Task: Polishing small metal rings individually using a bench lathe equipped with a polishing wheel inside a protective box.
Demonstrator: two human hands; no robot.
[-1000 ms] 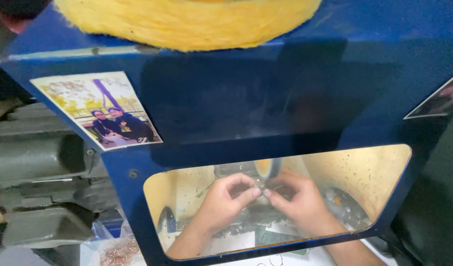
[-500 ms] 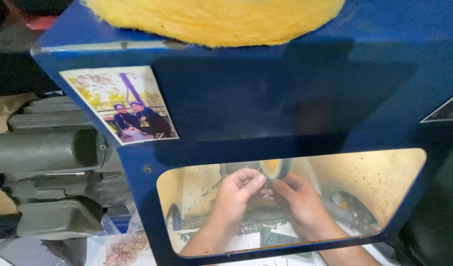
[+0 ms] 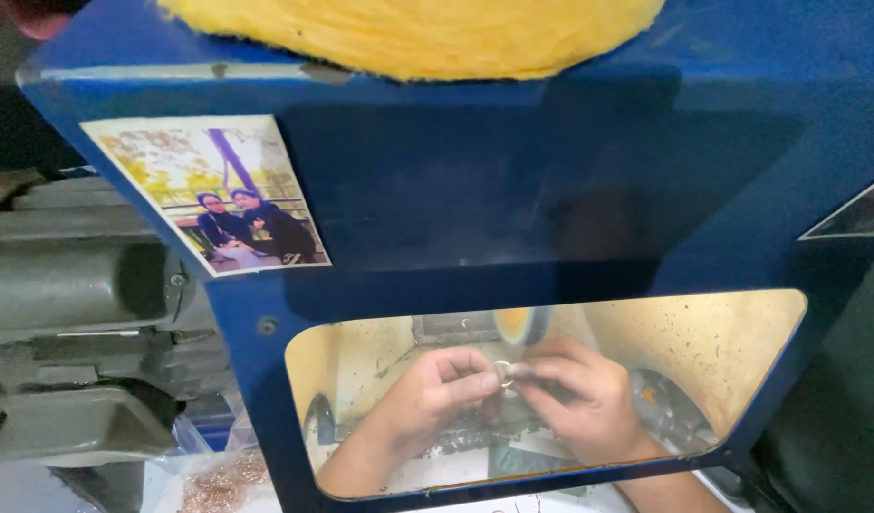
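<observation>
Seen through the window cut in the blue hood (image 3: 475,190), only the person's two hands and forearms show. The left hand (image 3: 427,399) and right hand (image 3: 589,404) are bare: no gloves, and no rings or bands can be made out on the fingers (image 3: 475,385). Both forearms are uncovered where they show below the hood's window, with no sleeve edge, watch or bracelet in sight. The window's yellowish tint blurs finer detail such as the nails.
</observation>
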